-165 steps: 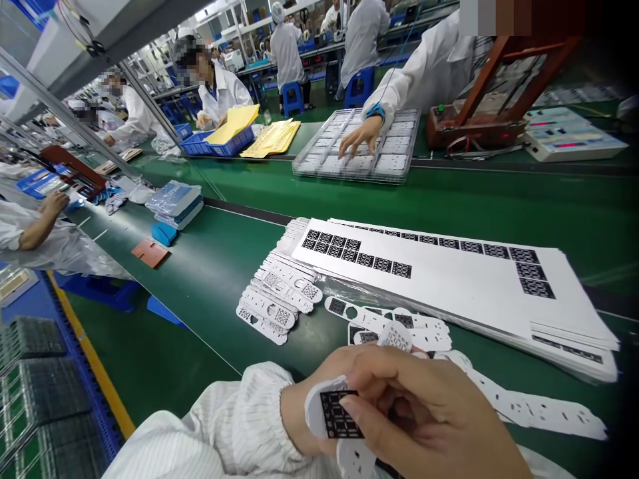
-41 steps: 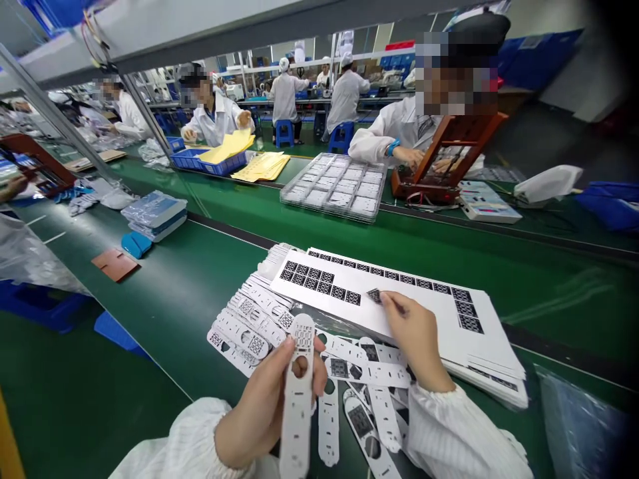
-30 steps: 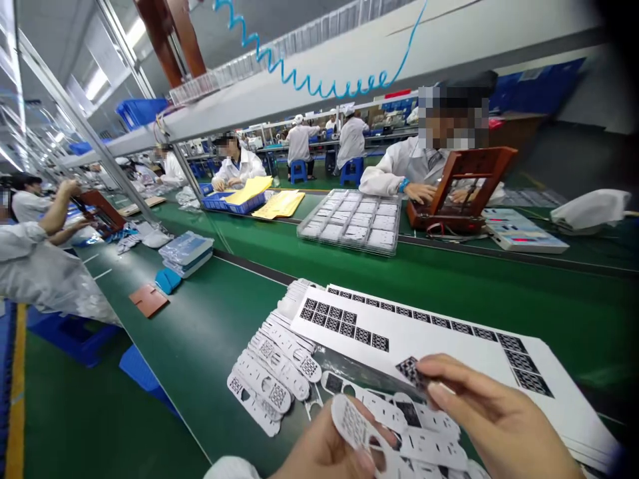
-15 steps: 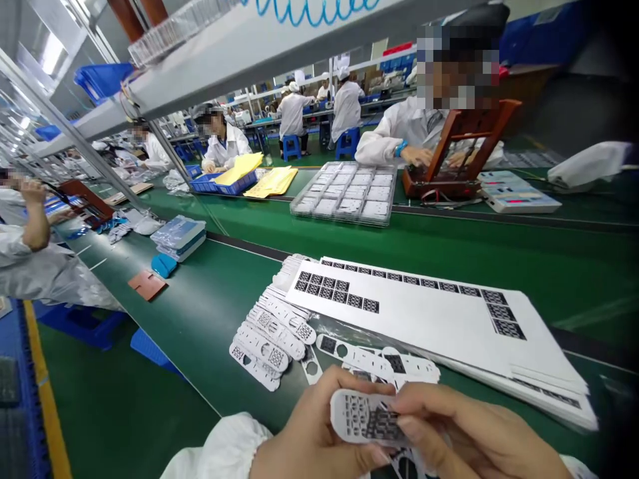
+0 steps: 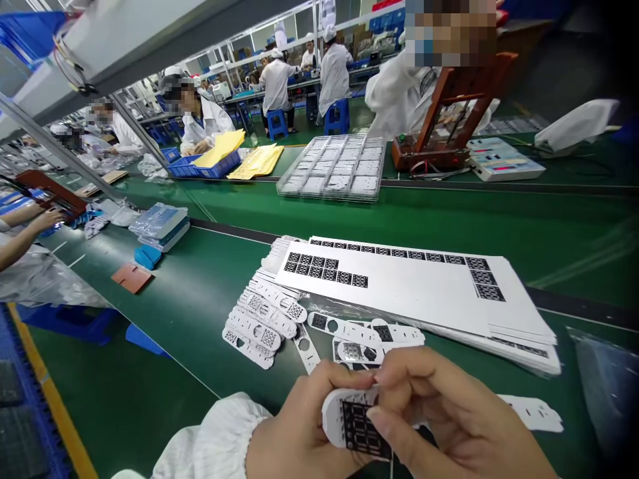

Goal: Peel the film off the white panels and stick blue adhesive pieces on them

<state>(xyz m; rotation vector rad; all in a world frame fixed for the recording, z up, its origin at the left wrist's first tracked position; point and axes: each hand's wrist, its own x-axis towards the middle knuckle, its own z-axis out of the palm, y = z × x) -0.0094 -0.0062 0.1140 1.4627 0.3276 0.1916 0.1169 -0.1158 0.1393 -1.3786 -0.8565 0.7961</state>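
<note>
Cradling the rounded end of the thin white plastic strip (image 5: pixel 332 420), your left hand (image 5: pixel 294 432) is closed on it low in front of you, just above the dark green worktop (image 5: pixel 200 306). Your right hand (image 5: pixel 454 412) has its thumb on the face of the square black label with pale digit outlines (image 5: pixel 357 426), which lies against the strip; whether those fingers pinch the label or only press it, you cannot tell from here, as its far edge is hidden.

Hold the white end firm from below, so it does not flex under your thumb. Judge the squareness by the label's visible edge against the strip's curved end, and press lightly from that edge across, since a thin label probably creases or traps air if pushed all at once. Touch it near the borders, as fingertips could smear the digit area.

Beyond your hands, the loose white strips with round holes (image 5: pixel 344 329) overlap untidily, so lift your wrists clear of them. The fanned pile of white strips (image 5: pixel 254 322) sits to their left, and the stack of long white sheets bearing black labels (image 5: pixel 424 289) lies behind.
</note>
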